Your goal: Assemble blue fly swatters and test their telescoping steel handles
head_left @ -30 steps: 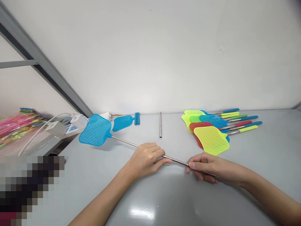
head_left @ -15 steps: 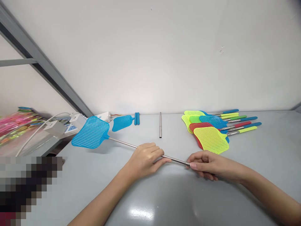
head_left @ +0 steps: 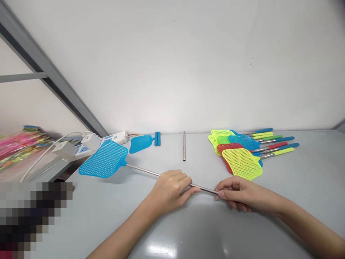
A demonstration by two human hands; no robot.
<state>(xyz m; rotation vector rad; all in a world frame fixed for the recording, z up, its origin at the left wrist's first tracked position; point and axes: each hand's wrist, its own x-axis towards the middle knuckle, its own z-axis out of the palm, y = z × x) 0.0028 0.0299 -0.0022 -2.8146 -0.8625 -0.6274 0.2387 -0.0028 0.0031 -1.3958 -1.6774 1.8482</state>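
Observation:
A fly swatter with a blue perforated head (head_left: 104, 160) and a thin metal rod (head_left: 142, 170) lies slantwise across my hands, its head out to the left. My left hand (head_left: 171, 189) is wrapped round the middle of the rod. Thumb and fingers of my right hand (head_left: 237, 194) pinch the rod's right end, which has no coloured grip showing; the tip is hidden by the fingers. Behind my hands, a loose metal rod (head_left: 184, 146) lies on the table. To its left are a loose blue swatter head (head_left: 140, 144) and two blue grips (head_left: 157, 139).
Several swatters with yellow, red, green and blue parts (head_left: 242, 163) lie piled at the right. A power strip (head_left: 115, 137) with white plugs stands at the back left, beside colourful packaged goods (head_left: 24, 145). The grey table (head_left: 304, 187) meets a white wall.
My left hand has shifted slightly right along with the rod's middle. The right hand still pinches the end. The whole view has tipped slightly upward.

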